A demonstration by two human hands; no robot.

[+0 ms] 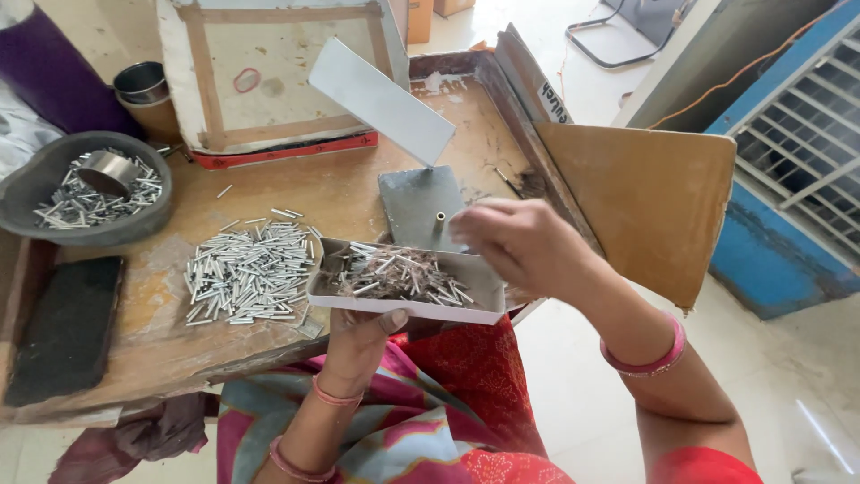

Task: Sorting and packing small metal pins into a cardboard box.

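1. Your left hand [358, 336] came up from below with the wrist bent back, its fingers curled under the shallow white cardboard tray [479, 289] and the thumb pressed against the tray's near edge, so the tray sat level on your fingers.
2. Your right hand [520, 242] reached in from the right, palm down, forearm angled across the table corner; its fingertips were bunched together just above the tray's far right corner, but whether they pinched anything could not be told.
3. Inside the tray, just left of your right fingertips, lay a tangled heap of thin silvery metal tubes mixed with dark brown scraps [399, 273].
4. Just beyond those fingertips stood one small upright metal tube [440, 219] on a flat grey metal plate [412, 202].
5. Left of your left hand, a loose pile of short shiny metal tubes [251, 269] lay on the worn wooden table [161, 332].
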